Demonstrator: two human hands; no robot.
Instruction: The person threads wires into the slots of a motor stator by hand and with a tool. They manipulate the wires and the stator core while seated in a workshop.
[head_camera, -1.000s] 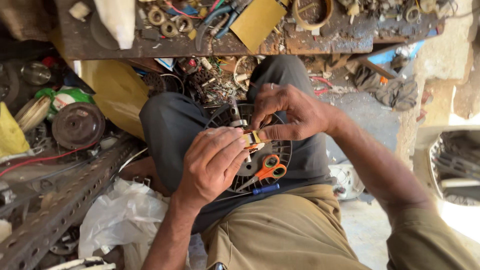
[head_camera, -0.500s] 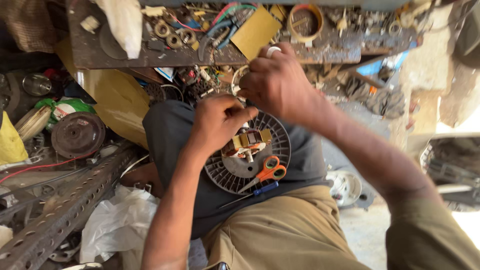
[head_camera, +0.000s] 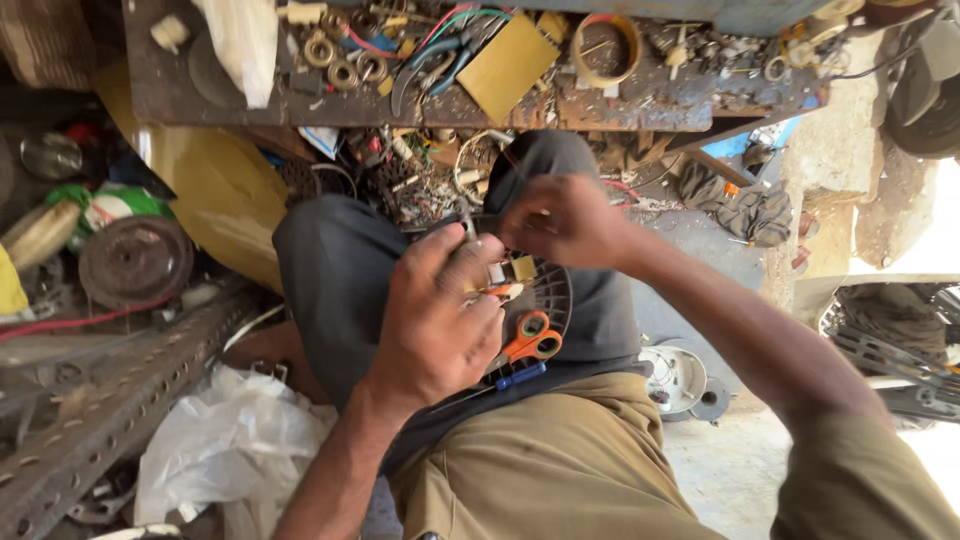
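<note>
I am sitting low and looking down at my lap, hemmed in by clutter on nearly every side. Across the top of the view runs a rusty workbench (head_camera: 640, 100) whose front edge hangs just beyond my knees; it is strewn with metal rings, pliers, a yellow card and a roll of tape. To my left a perforated steel angle bar (head_camera: 110, 410) slants past a dark round pulley wheel (head_camera: 135, 262), with a crumpled white plastic bag (head_camera: 225, 450) below them, close against my left thigh. To my right is the only open room: a patch of bare grey concrete floor (head_camera: 740, 470) with a small white round cap lying on it.

My dark trousers (head_camera: 340, 270) form the work surface. On them rests a round black ribbed fan guard (head_camera: 552, 295), mostly hidden under my hands. Orange-handled scissors (head_camera: 528, 340) lie on its near edge, and a blue-handled screwdriver (head_camera: 520, 376) lies just below them, touching my lap.

My left hand (head_camera: 435, 320) is curled closed over the middle of the guard, its fingers pinching a small metal part with an orange wire (head_camera: 497, 290); what exactly it grips is hidden by my fingers. My right hand (head_camera: 565, 220) is also closed, fingertips bunched together just above and beside the left, apparently pinching something too small and blurred to make out. The two hands nearly touch.
</note>
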